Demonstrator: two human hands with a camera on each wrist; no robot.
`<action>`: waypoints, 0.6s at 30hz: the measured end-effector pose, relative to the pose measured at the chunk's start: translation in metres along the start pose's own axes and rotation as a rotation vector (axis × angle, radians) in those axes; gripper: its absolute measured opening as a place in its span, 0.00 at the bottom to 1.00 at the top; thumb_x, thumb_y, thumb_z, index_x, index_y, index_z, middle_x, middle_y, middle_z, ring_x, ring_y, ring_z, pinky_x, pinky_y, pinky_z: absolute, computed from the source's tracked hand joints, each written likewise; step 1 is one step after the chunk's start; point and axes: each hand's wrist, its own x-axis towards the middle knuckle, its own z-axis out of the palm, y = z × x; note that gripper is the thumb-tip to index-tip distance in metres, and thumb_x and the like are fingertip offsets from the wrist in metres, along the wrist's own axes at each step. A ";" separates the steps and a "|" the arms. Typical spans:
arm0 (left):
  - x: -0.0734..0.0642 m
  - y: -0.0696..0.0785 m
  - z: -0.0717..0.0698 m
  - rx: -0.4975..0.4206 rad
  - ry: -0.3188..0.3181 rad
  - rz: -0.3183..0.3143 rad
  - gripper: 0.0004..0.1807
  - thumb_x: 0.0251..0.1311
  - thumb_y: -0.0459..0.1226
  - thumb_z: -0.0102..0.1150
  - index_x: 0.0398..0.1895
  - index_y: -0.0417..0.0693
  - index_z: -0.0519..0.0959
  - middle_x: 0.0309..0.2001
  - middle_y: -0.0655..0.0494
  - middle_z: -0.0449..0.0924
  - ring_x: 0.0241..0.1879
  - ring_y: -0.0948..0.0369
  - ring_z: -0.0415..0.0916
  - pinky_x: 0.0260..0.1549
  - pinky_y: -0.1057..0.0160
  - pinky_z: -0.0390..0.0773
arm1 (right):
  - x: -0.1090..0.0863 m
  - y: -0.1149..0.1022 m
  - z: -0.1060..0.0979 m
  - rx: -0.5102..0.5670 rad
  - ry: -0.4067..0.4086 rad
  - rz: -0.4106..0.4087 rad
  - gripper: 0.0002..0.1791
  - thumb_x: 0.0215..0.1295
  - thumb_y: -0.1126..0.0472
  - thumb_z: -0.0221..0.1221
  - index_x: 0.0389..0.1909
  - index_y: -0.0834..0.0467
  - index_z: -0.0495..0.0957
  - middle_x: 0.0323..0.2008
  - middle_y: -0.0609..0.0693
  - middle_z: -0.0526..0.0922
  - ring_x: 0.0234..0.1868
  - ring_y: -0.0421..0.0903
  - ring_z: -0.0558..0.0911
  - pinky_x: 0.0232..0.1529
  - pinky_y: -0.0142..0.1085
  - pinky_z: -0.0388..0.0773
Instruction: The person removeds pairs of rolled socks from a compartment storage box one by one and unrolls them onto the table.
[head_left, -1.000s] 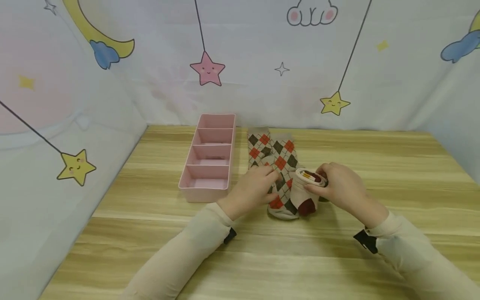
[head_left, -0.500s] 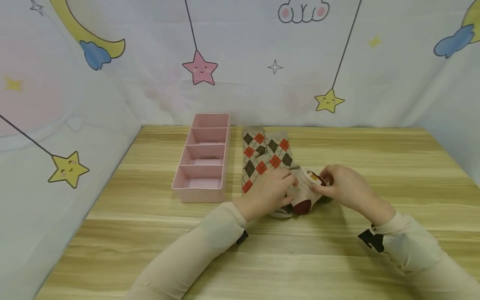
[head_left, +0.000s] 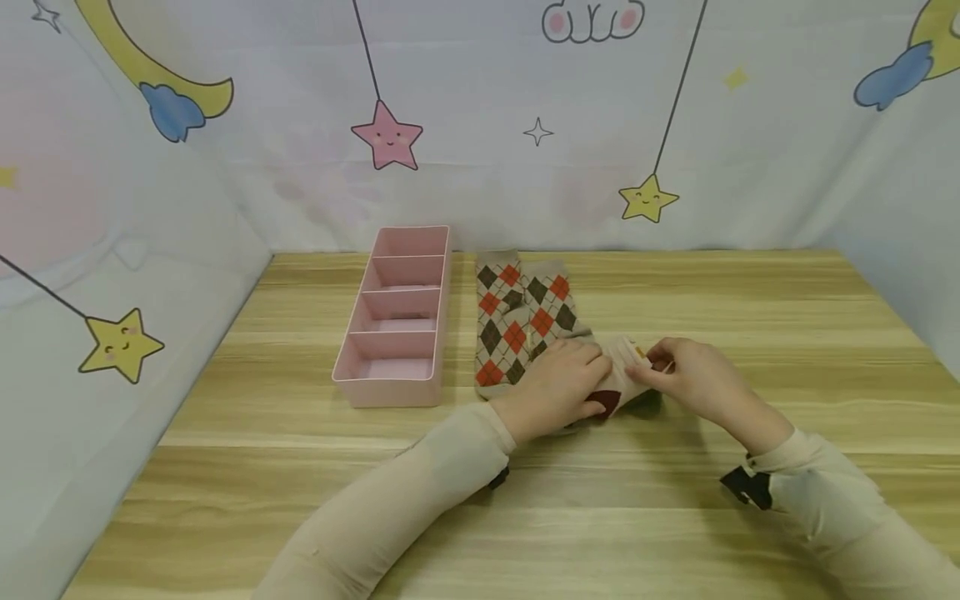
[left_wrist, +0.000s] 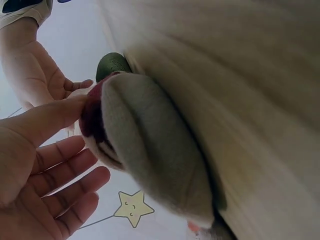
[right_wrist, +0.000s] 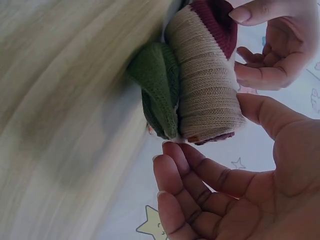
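Note:
A rolled cream sock (head_left: 619, 360) with ribbed fabric and a maroon patch lies tipped between both hands. My left hand (head_left: 557, 385) holds its left end, thumb on the maroon patch in the left wrist view. At the other end my right hand (head_left: 697, 379) pinches the cuff, its thumb against the ribbing in the right wrist view. A dark green folded piece of sock (right_wrist: 159, 87) sits against the roll on the table side. Beside the left hand, two argyle socks lie flat: one argyle sock (head_left: 491, 333) further left, another argyle sock (head_left: 546, 304) partly under the left hand and roll.
A pink box (head_left: 386, 393) with several compartments in a row stands left of the argyle socks. The wooden table (head_left: 600, 517) meets a printed cloth backdrop (head_left: 480, 200) at the back and sides.
The left hand has moved right from over the argyle socks onto the cream roll. The roll has tipped over toward the right, and its open end has turned away from view.

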 end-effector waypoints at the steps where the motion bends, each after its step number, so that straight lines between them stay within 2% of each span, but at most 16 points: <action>1: 0.001 0.000 0.000 0.011 0.002 0.005 0.18 0.58 0.51 0.63 0.47 0.52 0.76 0.48 0.60 0.78 0.53 0.62 0.74 0.59 0.62 0.69 | 0.000 0.001 0.000 -0.004 0.003 0.000 0.26 0.64 0.45 0.59 0.44 0.67 0.79 0.35 0.56 0.84 0.35 0.49 0.81 0.34 0.40 0.76; 5: 0.005 -0.001 0.002 0.034 0.012 0.013 0.14 0.61 0.44 0.61 0.49 0.52 0.77 0.49 0.60 0.79 0.53 0.62 0.75 0.60 0.63 0.69 | 0.002 0.004 0.002 0.002 0.017 0.005 0.30 0.65 0.44 0.58 0.50 0.69 0.75 0.40 0.62 0.83 0.39 0.55 0.82 0.38 0.46 0.78; 9: 0.008 -0.003 0.004 0.033 0.025 0.010 0.13 0.62 0.40 0.58 0.51 0.53 0.78 0.51 0.61 0.80 0.55 0.62 0.75 0.60 0.63 0.70 | 0.001 0.008 0.004 -0.008 0.089 -0.030 0.32 0.64 0.46 0.60 0.56 0.68 0.71 0.48 0.68 0.78 0.46 0.61 0.80 0.43 0.52 0.77; 12: 0.009 -0.006 0.004 0.010 0.027 0.006 0.14 0.63 0.39 0.58 0.52 0.55 0.79 0.51 0.61 0.80 0.56 0.62 0.74 0.55 0.64 0.72 | 0.001 0.011 0.007 -0.042 0.179 -0.124 0.25 0.62 0.51 0.63 0.52 0.64 0.74 0.48 0.67 0.77 0.49 0.62 0.77 0.45 0.54 0.75; 15: 0.010 -0.010 0.003 -0.027 0.029 0.006 0.14 0.63 0.39 0.58 0.52 0.56 0.79 0.51 0.61 0.80 0.55 0.62 0.74 0.51 0.64 0.73 | 0.002 0.014 0.011 -0.084 0.274 -0.263 0.13 0.58 0.58 0.66 0.42 0.59 0.80 0.45 0.63 0.79 0.48 0.61 0.77 0.46 0.54 0.74; 18: 0.012 -0.014 0.002 -0.048 0.035 -0.002 0.14 0.64 0.40 0.59 0.52 0.57 0.80 0.50 0.61 0.81 0.54 0.62 0.74 0.50 0.64 0.73 | 0.004 0.015 0.015 -0.108 0.345 -0.377 0.06 0.55 0.63 0.68 0.33 0.56 0.82 0.42 0.59 0.82 0.46 0.59 0.78 0.46 0.53 0.74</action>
